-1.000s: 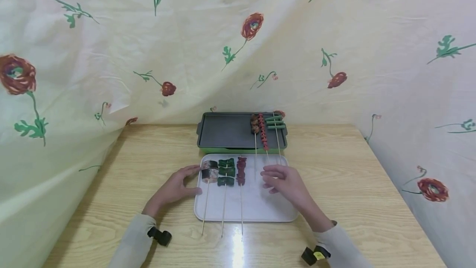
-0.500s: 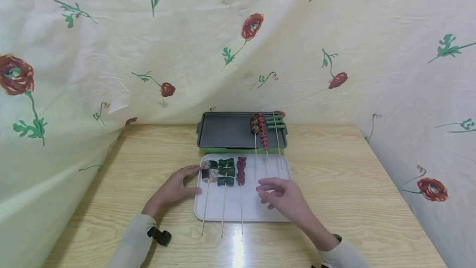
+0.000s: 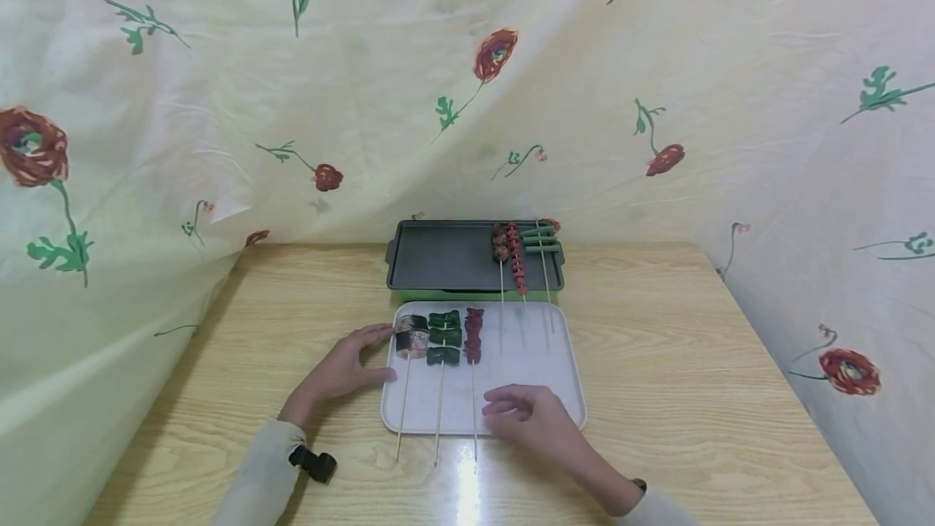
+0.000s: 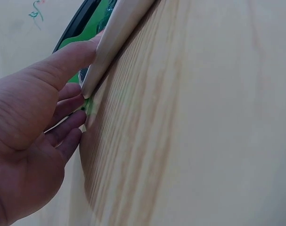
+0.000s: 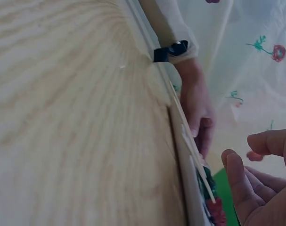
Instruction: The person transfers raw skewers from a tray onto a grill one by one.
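My left hand (image 3: 343, 365) rests at the left edge of the white tray (image 3: 526, 408); in the left wrist view, its thumb (image 4: 74, 59) touches the rim while the fingers are loosely bent beside it. On the tray lie a fish skewer (image 3: 411, 339), a green pepper skewer (image 3: 444, 338) and a red meat skewer (image 3: 474, 338), their sticks pointing toward me. My right hand (image 3: 533, 420) hovers over the tray's front right part, close to the meat skewer's stick. A gap shows between its thumb and fingers (image 5: 239, 183) in the right wrist view, with nothing held.
Behind the tray stands a black grill pan (image 3: 445, 258) with a green base. At its right side lie a brown meatball skewer (image 3: 500, 243), a thin red skewer (image 3: 517, 262) and a green bean-like skewer (image 3: 540, 246), sticks overhanging the tray. A flowered cloth (image 3: 380, 104) hangs behind.
My right hand has moved away from the skewer sticks at the pan, toward me and left, to near the meat skewer's stick. The left hand has stayed at the tray's edge.
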`<action>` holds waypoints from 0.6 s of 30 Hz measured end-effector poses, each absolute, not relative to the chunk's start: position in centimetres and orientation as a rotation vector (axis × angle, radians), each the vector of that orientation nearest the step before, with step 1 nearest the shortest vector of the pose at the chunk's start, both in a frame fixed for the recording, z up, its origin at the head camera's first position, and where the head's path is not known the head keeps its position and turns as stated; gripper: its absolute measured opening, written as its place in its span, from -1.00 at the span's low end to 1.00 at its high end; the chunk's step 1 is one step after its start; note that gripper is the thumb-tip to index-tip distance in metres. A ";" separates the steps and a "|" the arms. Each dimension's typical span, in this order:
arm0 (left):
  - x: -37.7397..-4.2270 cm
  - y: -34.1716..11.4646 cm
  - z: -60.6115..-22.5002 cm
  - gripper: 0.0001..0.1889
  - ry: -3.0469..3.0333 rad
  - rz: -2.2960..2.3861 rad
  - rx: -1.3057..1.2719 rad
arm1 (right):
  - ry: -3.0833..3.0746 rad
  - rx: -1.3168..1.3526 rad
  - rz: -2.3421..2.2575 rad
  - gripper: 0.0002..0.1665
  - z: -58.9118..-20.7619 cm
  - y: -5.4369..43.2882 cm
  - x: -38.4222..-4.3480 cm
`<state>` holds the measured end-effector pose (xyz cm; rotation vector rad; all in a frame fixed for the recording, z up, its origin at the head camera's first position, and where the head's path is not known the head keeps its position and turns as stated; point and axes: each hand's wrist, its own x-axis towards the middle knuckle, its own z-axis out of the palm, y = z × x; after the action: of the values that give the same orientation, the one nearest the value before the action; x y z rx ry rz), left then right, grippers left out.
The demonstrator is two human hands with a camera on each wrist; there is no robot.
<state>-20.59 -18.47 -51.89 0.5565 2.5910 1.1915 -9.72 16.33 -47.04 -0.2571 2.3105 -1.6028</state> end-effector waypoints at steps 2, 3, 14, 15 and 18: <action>-20.6 -18.5 -51.9 -0.18 2.589 1.196 0.564 | 2.321 -0.255 -1.594 -0.55 -47.4 16.1 -9.6; -20.6 -18.5 -51.9 -0.18 2.589 1.197 0.563 | 2.322 -0.253 -1.593 -0.56 -47.5 16.0 -9.5; -20.6 -18.6 -51.9 -0.17 2.594 1.191 0.558 | 2.332 -0.251 -1.595 -0.58 -48.4 15.3 -9.1; -20.6 -18.6 -51.9 -0.17 2.593 1.192 0.560 | 2.324 -0.245 -1.602 -0.58 -48.5 15.3 -9.0; -20.6 -18.6 -51.9 -0.17 2.592 1.191 0.564 | 2.306 -0.218 -1.617 -0.57 -48.7 15.1 -9.0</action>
<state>-20.56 -18.60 -51.92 0.5643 2.5922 1.1909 -9.01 15.12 -48.70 -0.2178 2.3056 -1.6175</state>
